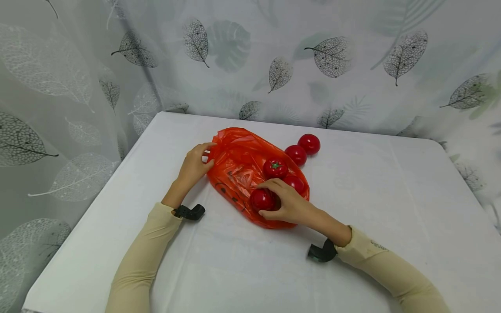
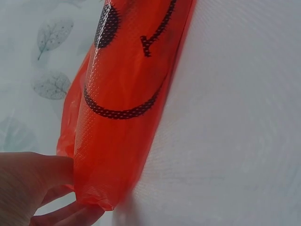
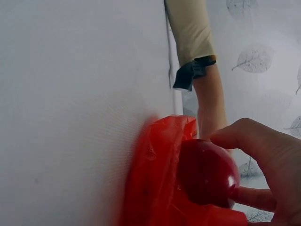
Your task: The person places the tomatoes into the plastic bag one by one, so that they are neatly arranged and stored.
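Note:
A red plastic bag (image 1: 242,152) with a printed black face lies on the table, its mouth spread wide. My left hand (image 1: 194,163) pinches the bag's left edge between thumb and fingers; the left wrist view shows the fingers (image 2: 56,172) at its gathered end. My right hand (image 1: 287,202) grips a tomato (image 1: 261,199) at the bag's near right part. In the right wrist view, thumb and fingers span this tomato (image 3: 207,172), with red plastic beside it. Two more tomatoes, one with a green stem top (image 1: 275,168) and another (image 1: 294,183), lie in the bag.
Two loose tomatoes, one nearer (image 1: 295,155) and one farther (image 1: 309,144), sit on the white table (image 1: 372,195) just beyond the bag's right side. A leaf-patterned curtain (image 1: 282,61) hangs behind and to the left. Each wrist wears a black camera mount (image 1: 189,212).

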Available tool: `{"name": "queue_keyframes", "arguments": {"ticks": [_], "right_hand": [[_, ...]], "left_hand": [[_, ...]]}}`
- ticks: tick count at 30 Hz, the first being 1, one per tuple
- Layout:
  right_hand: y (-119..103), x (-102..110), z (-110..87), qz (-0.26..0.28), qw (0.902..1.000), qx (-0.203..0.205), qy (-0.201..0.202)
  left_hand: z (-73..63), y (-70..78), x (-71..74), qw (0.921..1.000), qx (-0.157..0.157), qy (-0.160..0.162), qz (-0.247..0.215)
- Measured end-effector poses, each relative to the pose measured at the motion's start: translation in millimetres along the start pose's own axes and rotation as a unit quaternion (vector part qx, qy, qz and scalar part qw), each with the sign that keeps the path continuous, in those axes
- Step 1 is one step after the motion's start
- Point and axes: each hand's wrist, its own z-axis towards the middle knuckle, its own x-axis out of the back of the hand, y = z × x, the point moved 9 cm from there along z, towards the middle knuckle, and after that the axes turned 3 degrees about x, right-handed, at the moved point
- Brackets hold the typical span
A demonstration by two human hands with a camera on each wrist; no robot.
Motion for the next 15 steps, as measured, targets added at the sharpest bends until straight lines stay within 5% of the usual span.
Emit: {"name": "queue_keyframes", "arguments": {"ticks": [15], "right_hand": [[-3.1, 19.1, -3.8, 0.037, 0.9992, -0.011, 0.013]], "left_hand": [[0.1, -0.4, -0.8, 1.0000, -0.002, 0.000, 0.006]]}}
